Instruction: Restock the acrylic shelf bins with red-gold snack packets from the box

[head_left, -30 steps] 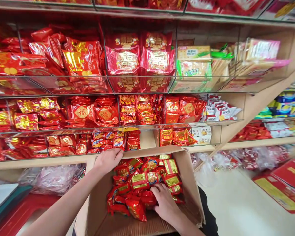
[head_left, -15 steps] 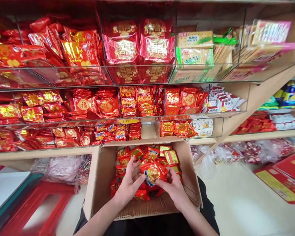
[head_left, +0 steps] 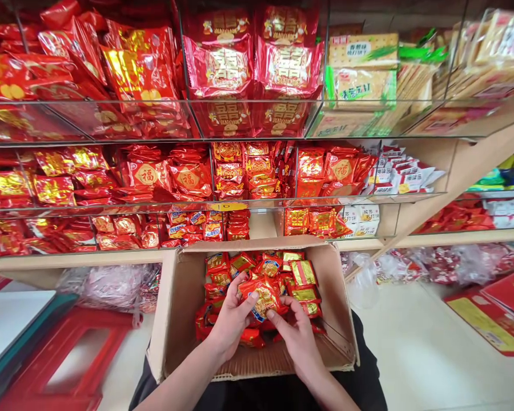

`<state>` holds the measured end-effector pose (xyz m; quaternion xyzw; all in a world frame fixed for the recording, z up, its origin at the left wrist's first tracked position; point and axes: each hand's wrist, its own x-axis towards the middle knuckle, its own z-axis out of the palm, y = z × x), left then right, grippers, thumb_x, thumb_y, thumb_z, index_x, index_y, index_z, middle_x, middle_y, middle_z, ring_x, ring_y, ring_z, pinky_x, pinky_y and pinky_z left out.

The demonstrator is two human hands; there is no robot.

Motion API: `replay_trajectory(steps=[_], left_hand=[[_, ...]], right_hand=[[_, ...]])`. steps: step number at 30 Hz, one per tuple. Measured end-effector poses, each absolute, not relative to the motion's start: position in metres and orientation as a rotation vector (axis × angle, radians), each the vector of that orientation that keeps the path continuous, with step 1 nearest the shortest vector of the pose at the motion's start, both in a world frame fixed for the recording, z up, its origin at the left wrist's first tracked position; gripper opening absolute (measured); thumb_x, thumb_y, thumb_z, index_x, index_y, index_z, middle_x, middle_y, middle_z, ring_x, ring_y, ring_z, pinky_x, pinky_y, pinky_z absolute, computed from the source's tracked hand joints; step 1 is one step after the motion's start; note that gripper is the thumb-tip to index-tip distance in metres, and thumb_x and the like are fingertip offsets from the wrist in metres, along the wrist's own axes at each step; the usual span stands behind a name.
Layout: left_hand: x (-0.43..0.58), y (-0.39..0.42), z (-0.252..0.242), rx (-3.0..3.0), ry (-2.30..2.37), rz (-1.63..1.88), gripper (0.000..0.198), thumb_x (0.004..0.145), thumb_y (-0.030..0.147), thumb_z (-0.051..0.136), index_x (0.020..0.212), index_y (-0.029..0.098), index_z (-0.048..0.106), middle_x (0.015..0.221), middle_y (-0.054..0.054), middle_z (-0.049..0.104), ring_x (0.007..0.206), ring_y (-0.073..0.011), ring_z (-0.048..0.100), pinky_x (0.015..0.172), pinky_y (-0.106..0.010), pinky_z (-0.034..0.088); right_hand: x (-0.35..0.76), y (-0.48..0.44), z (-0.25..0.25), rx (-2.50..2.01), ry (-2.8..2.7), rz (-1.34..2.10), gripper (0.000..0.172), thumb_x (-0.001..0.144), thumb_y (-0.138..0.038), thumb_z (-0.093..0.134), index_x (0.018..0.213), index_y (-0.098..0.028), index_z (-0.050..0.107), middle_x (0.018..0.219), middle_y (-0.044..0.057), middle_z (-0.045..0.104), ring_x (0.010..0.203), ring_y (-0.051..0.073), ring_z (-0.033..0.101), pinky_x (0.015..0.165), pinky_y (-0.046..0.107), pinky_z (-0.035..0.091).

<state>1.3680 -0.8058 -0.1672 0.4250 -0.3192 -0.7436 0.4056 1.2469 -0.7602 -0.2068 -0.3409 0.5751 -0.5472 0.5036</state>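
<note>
Supporting the red snack packet (head_left: 261,295) at both ends with light pressure should limit creasing. The left hand (head_left: 233,321) and right hand (head_left: 297,330) each have a narrow grip, pinching the packet. It is over the loose packets (head_left: 302,274) in the cardboard box (head_left: 334,285), midway between left and right edges; these lie mainly toward the far edge.

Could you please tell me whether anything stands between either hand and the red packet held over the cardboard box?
Nothing visible does: the left hand and right hand both already hold the red packet. The other packets lie in the cardboard box below.
</note>
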Motion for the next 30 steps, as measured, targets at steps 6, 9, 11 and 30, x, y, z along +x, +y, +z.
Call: replay_trajectory(steps=[6, 9, 11, 30], left_hand=[[1.391, -0.812, -0.172, 1.088, -1.373, -1.830, 0.054, 0.067, 0.028, 0.063, 0.118, 0.026, 0.045, 0.117, -0.003, 0.051, 0.099, -0.0181, 0.051, 0.087, -0.029, 0.040], [1.395, -0.813, -0.170, 1.077, -1.524, -1.863, 0.050, 0.068, 0.031, 0.061, 0.116, 0.023, 0.048, 0.103, -0.002, 0.059, 0.096, -0.0179, 0.052, 0.086, -0.027, 0.040], [1.394, -0.812, -0.170, 1.051, -1.475, -1.937, 0.043, 0.072, 0.035, 0.056, 0.112, 0.021, 0.051, 0.094, -0.002, 0.062, 0.090, -0.0172, 0.054, 0.081, -0.027, 0.042], [1.364, -0.802, -0.172, 1.388, -1.035, -1.919, 0.052, 0.072, 0.059, 0.040, 0.102, 0.019, 0.054, 0.084, -0.005, 0.065, 0.069, -0.0174, 0.060, 0.050, -0.024, 0.048]], right_hand=[[1.235, -0.753, -0.205, -0.985, 1.502, -1.267, 0.024, 0.066, -0.032, 0.061, 0.085, -0.020, 0.053, 0.095, 0.004, 0.058, 0.087, 0.020, 0.054, 0.075, 0.029, 0.043], [1.228, -0.752, -0.201, -1.113, 1.397, -1.121, 0.021, 0.068, -0.031, 0.060, 0.085, -0.020, 0.054, 0.084, 0.001, 0.059, 0.076, 0.018, 0.055, 0.070, 0.029, 0.043], [1.228, -0.753, -0.200, -1.120, 1.323, -1.093, 0.021, 0.067, -0.031, 0.061, 0.084, -0.021, 0.055, 0.082, 0.001, 0.060, 0.076, 0.018, 0.055, 0.072, 0.029, 0.043], [1.232, -0.761, -0.202, -0.557, 1.169, -1.314, 0.022, 0.067, -0.034, 0.063, 0.083, -0.020, 0.059, 0.081, 0.001, 0.062, 0.080, 0.018, 0.056, 0.076, 0.030, 0.044]])
